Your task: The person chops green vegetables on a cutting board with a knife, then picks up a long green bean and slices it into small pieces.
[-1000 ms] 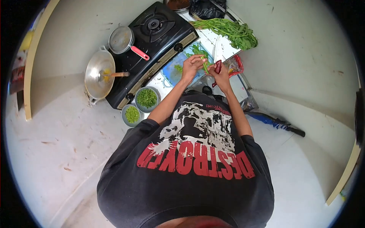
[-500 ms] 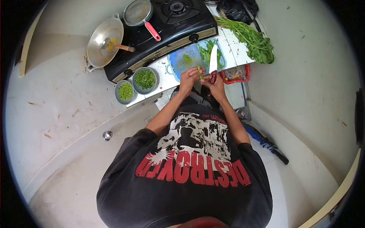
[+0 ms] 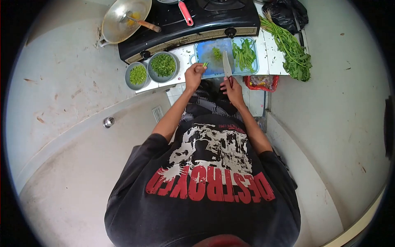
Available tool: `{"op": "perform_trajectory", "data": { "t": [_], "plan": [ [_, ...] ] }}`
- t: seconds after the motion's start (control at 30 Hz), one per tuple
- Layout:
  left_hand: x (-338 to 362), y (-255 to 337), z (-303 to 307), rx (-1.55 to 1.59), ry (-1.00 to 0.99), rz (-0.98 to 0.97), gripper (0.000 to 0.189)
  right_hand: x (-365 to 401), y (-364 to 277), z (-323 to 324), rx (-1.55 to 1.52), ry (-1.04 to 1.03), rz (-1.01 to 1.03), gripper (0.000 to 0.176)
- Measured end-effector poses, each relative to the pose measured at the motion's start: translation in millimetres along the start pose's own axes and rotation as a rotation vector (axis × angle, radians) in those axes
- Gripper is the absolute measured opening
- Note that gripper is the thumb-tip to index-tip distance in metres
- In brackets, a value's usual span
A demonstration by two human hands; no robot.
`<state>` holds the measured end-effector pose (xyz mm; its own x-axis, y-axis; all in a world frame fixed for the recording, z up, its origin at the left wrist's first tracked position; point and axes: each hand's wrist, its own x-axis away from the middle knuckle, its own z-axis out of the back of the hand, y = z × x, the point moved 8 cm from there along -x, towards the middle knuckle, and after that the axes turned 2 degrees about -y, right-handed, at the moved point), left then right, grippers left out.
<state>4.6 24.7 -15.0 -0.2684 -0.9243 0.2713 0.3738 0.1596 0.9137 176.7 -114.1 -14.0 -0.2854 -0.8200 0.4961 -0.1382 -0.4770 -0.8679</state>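
Note:
My right hand (image 3: 231, 87) grips a knife (image 3: 226, 65) by its red handle, blade pointing away over the blue cutting board (image 3: 207, 50). My left hand (image 3: 194, 75) pinches a short green stem piece (image 3: 204, 64) at the board's near left edge. A small heap of chopped greens (image 3: 217, 53) lies on the board, and uncut green stems (image 3: 245, 54) lie on its right part.
Two grey bowls of chopped greens (image 3: 163, 65) (image 3: 138, 75) stand left of the board. Behind is a black gas stove (image 3: 187, 24) with a wok (image 3: 123, 15) and a red-handled pan. A bunch of leafy greens (image 3: 291, 48) lies at right, beside a black bag (image 3: 286, 12).
The view has shifted, the counter now lies higher in frame. My hands have parted: the left moved left with the stem piece, the right holds the knife over the board.

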Motion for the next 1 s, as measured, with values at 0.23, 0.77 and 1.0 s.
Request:
{"op": "perform_trajectory", "data": {
  "t": [0.23,0.77,1.0],
  "plan": [
    [-30,39,-6,-0.399,-0.080,-0.307,0.021,-5,10,11,0.155,-0.011,0.012,0.041],
    [-18,55,-20,-0.701,0.010,-0.589,0.024,-8,10,2,0.320,-0.004,0.070,0.040],
    [-20,38,-21,-0.609,0.032,-0.583,0.020,-9,-12,4,0.554,0.010,0.208,0.036]
  ]
}}
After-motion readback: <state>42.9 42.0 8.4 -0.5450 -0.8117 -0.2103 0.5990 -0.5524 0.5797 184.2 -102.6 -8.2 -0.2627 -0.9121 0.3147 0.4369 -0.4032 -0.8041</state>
